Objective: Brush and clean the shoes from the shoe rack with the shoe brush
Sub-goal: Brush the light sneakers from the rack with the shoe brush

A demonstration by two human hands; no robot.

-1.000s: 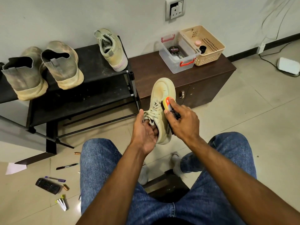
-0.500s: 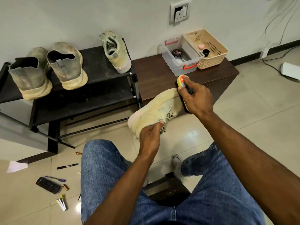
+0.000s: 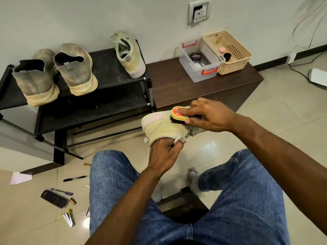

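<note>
Left hand (image 3: 163,153) grips the beige shoe (image 3: 165,127), right hand (image 3: 209,115) clasps the shoe brush (image 3: 180,116) bristles-down on it, three shoes (image 3: 77,71) wait, dusty, on the rack (image 3: 109,89).

Shoe (image 3: 164,127) toe hidden behind right hand (image 3: 210,115); polish tin (image 3: 195,57) label blurred.

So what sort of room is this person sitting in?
Probably a home entryway or a corner of a room. A black shoe rack with worn shoes stands against the wall beside a low cabinet, a wall socket is above, and the floor is tiled.
</note>
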